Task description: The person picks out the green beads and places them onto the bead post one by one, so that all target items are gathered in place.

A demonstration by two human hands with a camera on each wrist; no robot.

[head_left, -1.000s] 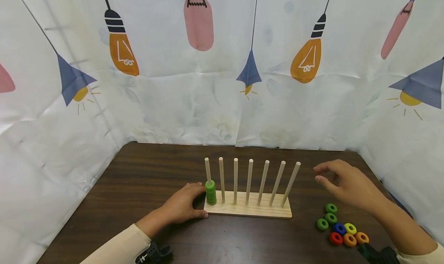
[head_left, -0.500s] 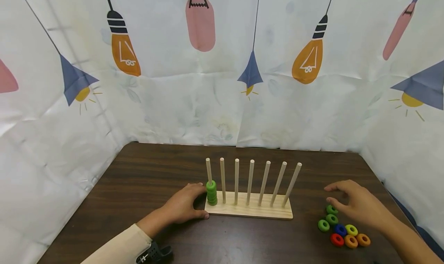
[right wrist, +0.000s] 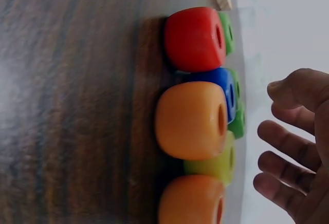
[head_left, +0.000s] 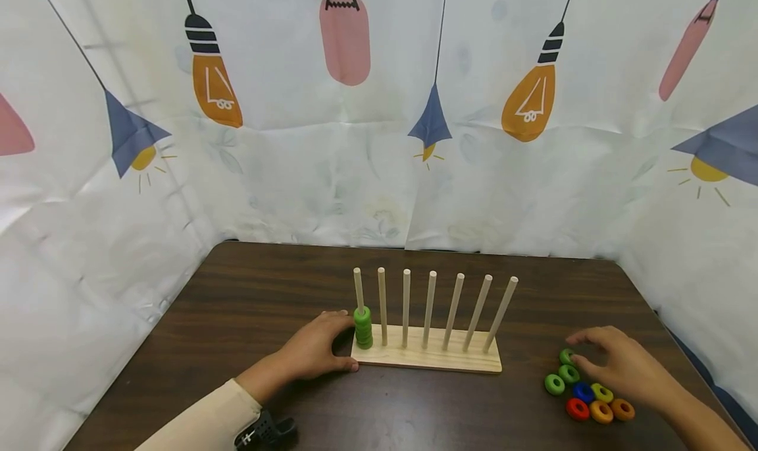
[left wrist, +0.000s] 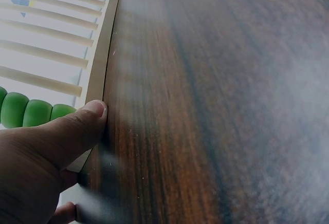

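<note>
My left hand (head_left: 316, 349) grips the left end of a wooden peg rack (head_left: 426, 357), its thumb on the front edge as the left wrist view shows. A stack of green beads (head_left: 363, 329) sits low on the leftmost peg; the other pegs are bare. On the right, my right hand (head_left: 630, 367) hovers with fingers apart, thumb and forefinger either side of the farthest green bead (head_left: 566, 356). In the right wrist view its fingers (right wrist: 288, 142) are relaxed and stand off the loose beads.
Next to that bead lie two more green beads (head_left: 555, 384), a blue bead (head_left: 583, 392), a yellow bead (head_left: 603, 392), a red bead (head_left: 577, 409) and two orange beads (head_left: 601, 412). All rest on a dark wooden table (head_left: 249, 293). A printed curtain (head_left: 284, 174) hangs behind.
My right hand has moved down and toward me, from beyond the loose beads to over the farthest green one. The left hand has stayed on the rack.
</note>
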